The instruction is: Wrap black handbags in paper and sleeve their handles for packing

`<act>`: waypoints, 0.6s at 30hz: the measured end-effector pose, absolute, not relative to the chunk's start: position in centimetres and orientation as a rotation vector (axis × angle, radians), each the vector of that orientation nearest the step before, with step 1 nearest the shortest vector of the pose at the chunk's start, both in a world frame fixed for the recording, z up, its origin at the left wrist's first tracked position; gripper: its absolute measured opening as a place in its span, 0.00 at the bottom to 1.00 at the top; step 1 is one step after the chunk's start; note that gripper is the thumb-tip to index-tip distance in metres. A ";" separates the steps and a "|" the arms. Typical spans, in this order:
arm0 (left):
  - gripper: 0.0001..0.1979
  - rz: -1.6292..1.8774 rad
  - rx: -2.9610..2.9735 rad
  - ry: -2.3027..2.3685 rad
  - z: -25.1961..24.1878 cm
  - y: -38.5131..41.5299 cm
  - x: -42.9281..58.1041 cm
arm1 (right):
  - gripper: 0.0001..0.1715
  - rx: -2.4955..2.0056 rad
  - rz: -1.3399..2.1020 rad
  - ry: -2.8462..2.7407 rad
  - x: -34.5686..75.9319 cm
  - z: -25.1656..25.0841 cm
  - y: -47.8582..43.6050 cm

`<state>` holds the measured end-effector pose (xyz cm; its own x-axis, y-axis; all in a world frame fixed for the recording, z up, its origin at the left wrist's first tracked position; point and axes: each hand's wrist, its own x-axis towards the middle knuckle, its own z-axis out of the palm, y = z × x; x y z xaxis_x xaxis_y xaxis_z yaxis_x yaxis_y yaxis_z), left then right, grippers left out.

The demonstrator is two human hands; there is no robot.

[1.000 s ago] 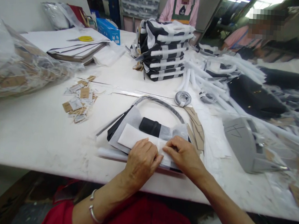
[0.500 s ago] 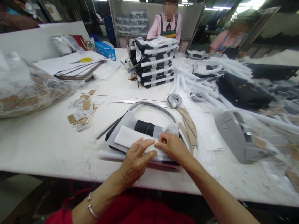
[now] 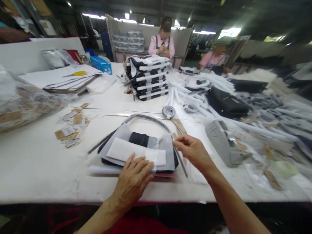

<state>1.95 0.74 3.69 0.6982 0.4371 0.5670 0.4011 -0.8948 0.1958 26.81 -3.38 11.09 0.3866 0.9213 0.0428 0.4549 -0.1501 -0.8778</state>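
A black handbag lies on the table in front of me, partly covered by a translucent whitish sheet. Its long handle, wrapped in greyish film, arches out behind it. Across the front of the bag rests a white padding strip. My left hand is spread flat on this strip and the bag's front edge. At the bag's right side, my right hand is pinched by the handle's end; whatever is between its fingertips is too small to make out.
Loose tags lie left, beside a plastic bag of tags. Wrapped bags are stacked behind. A grey tape dispenser stands right, before piled white tubes and black bags. Two people in pink work across the table.
My right hand has moved from the padding strip to the bag's right edge. My left hand has flattened onto the strip. The camera view has shifted, tilting up a little.
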 end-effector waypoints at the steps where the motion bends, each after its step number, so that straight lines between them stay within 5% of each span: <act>1: 0.13 1.005 2.844 0.690 3.6 0.9 1.9 | 0.16 -1.777 0.568 -1.091 29.1 11.9 -4.9; 7: 0.15 1.127 2.991 0.510 2.5 2.4 1.8 | 0.19 -2.139 -0.021 -0.650 43.6 13.9 -13.2; 18: 0.16 1.151 3.180 0.331 2.8 3.6 1.2 | 0.15 -2.073 0.463 -0.648 47.8 10.2 -12.0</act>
